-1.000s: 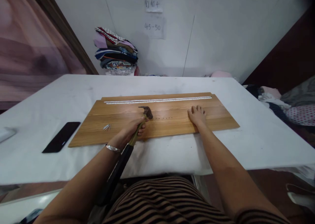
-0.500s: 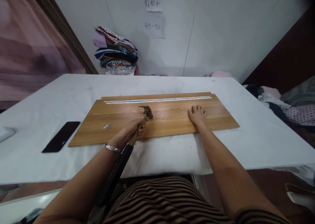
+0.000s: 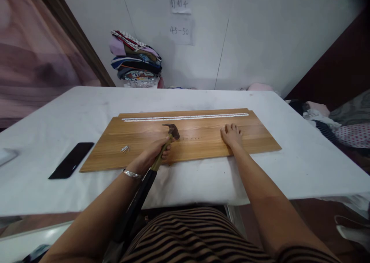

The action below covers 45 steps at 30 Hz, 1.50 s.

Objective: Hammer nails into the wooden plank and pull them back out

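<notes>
A wooden board (image 3: 202, 139) lies flat on the white table (image 3: 58, 116). My left hand (image 3: 153, 155) is closed round the handle of a hammer (image 3: 172, 131), close under its head, which rests on the board beside a short row of small nail heads (image 3: 193, 138). My right hand (image 3: 231, 135) lies flat on the board to the right of that row, fingers spread. A few loose nails (image 3: 125, 149) sit on the board's left part. A white strip (image 3: 185, 117) runs along the board's far edge.
A black phone (image 3: 72, 159) lies on the table left of the board. Folded clothes (image 3: 135, 61) are stacked against the back wall. More fabric (image 3: 341, 120) is heaped off the table's right side. Paper labels (image 3: 180, 24) hang on the wall.
</notes>
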Each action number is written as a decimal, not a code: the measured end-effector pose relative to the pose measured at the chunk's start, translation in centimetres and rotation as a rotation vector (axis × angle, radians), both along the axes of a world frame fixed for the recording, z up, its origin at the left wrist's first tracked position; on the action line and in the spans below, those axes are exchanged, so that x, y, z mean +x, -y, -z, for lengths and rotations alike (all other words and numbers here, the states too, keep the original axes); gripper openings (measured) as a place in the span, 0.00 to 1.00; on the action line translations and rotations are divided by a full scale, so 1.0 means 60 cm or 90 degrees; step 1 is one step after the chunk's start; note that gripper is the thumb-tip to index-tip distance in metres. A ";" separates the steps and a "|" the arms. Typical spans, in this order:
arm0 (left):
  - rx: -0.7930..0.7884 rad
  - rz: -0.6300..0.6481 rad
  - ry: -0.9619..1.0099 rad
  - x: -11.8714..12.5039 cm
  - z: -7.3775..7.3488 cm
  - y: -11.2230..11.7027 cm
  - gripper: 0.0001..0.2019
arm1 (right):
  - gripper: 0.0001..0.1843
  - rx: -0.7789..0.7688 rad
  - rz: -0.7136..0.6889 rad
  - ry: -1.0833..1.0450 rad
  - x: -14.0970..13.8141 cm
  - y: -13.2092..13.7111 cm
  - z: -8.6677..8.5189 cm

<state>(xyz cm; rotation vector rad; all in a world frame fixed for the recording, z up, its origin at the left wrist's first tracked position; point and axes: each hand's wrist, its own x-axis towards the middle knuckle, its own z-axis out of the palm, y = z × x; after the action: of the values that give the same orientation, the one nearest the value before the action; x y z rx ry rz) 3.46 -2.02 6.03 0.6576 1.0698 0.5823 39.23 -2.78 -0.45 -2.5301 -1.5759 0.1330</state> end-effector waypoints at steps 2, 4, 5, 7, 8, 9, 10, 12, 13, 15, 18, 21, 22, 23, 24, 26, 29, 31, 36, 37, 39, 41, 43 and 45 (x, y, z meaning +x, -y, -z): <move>-0.001 0.002 -0.008 0.000 -0.001 0.001 0.11 | 0.30 -0.003 0.002 0.003 0.000 -0.001 0.001; -0.002 0.002 -0.017 0.000 -0.002 0.002 0.11 | 0.31 -0.002 0.002 0.003 0.001 -0.001 0.002; 0.000 0.002 -0.018 0.000 -0.003 0.002 0.11 | 0.31 -0.001 0.002 0.001 0.001 -0.001 0.002; 0.006 0.003 -0.015 0.000 -0.005 0.003 0.11 | 0.31 0.002 0.001 -0.003 0.002 -0.001 0.004; 0.010 0.004 -0.012 0.000 -0.005 0.004 0.11 | 0.31 0.004 0.000 -0.005 0.002 -0.001 0.004; 0.012 0.004 -0.009 -0.001 -0.005 0.004 0.12 | 0.30 0.006 0.000 -0.006 0.002 -0.001 0.005; 0.013 0.004 -0.006 -0.001 -0.004 0.004 0.12 | 0.30 0.010 0.000 -0.006 0.003 -0.001 0.006; 0.013 0.004 -0.003 -0.003 -0.001 0.003 0.12 | 0.30 0.015 -0.001 -0.006 0.003 -0.001 0.008; 0.012 0.003 -0.002 -0.004 0.001 0.002 0.12 | 0.30 0.017 -0.001 -0.007 0.003 -0.002 0.008; 0.009 0.003 -0.001 -0.005 0.004 0.001 0.12 | 0.31 0.018 -0.002 -0.009 0.003 -0.002 0.008; 0.005 0.004 0.004 -0.005 0.006 0.000 0.12 | 0.31 0.013 -0.003 -0.007 0.003 -0.001 0.007; 0.008 -0.004 0.007 -0.004 0.005 0.000 0.12 | 0.31 0.005 0.000 -0.007 0.001 -0.001 0.004; 0.007 -0.006 0.005 -0.003 0.004 0.000 0.12 | 0.31 0.004 0.001 -0.007 0.001 -0.001 0.003; 0.005 -0.006 0.001 -0.003 0.004 0.000 0.12 | 0.30 0.003 0.002 -0.007 0.000 -0.001 0.002; 0.003 -0.004 -0.002 -0.002 0.004 0.000 0.12 | 0.30 0.004 0.002 -0.006 0.000 0.000 0.001; -0.001 0.001 -0.009 -0.002 0.003 0.000 0.12 | 0.30 0.009 0.002 -0.006 -0.001 0.001 0.000; -0.001 0.006 -0.008 -0.002 0.002 0.000 0.12 | 0.30 0.013 -0.002 -0.009 -0.001 0.002 -0.001; 0.004 0.012 0.001 -0.003 0.002 -0.001 0.12 | 0.30 0.007 -0.001 -0.012 -0.001 0.002 -0.001; 0.003 0.016 0.020 -0.007 0.010 -0.006 0.12 | 0.31 0.007 0.003 -0.010 0.000 0.001 0.002; 0.002 0.013 0.019 -0.008 0.011 -0.007 0.12 | 0.31 0.010 0.002 -0.010 0.000 0.000 0.002; 0.002 0.009 0.016 -0.009 0.012 -0.007 0.12 | 0.31 0.012 0.000 -0.010 0.000 0.000 0.003; 0.002 0.010 0.021 -0.009 0.010 -0.006 0.12 | 0.30 0.011 0.000 -0.010 0.000 0.000 0.003; 0.002 0.010 0.027 -0.007 0.008 -0.005 0.12 | 0.30 0.010 0.000 -0.012 0.000 0.001 0.003; 0.002 0.005 0.014 -0.005 0.005 -0.004 0.12 | 0.30 0.012 0.000 -0.013 -0.001 0.001 0.002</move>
<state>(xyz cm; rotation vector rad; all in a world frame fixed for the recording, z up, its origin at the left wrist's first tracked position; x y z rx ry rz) 3.14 -1.79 5.71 0.6567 1.0448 0.5832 39.20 -2.83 -0.57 -2.5064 -1.5634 0.1433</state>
